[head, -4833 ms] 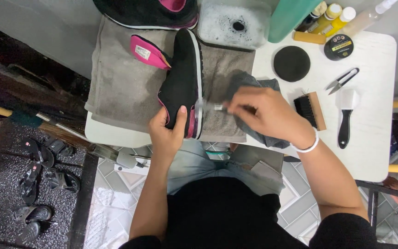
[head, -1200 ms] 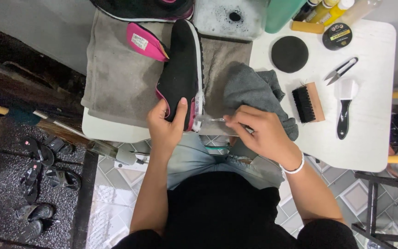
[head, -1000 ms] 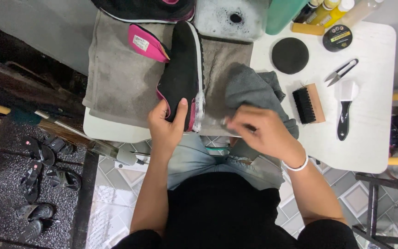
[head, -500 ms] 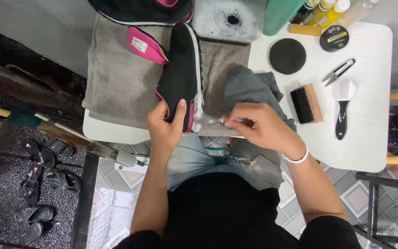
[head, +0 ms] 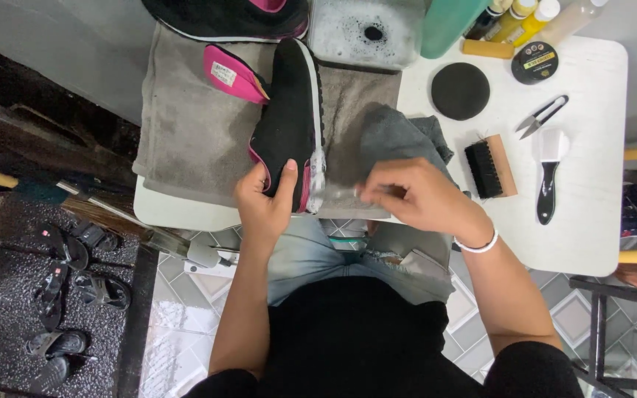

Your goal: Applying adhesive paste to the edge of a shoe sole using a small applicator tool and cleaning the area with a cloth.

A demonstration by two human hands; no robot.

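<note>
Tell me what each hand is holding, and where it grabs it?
The left hand grips the black shoe at its near end. The right hand pinches something small and blurred beside the shoe's sole; what it is cannot be told.

The shoe (head: 289, 110) is black with pink lining and a white sole, on a grey towel (head: 193, 133). The counter (head: 591, 199) is white; the insole (head: 231, 74) is pink, the cloth (head: 399, 136) dark grey.

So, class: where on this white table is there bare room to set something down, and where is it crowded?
Bare white table lies right of the black-handled white brush, and between the round black pad and wooden brush. The grey towel under the black shoe and the top edge with bottles are crowded.
</note>
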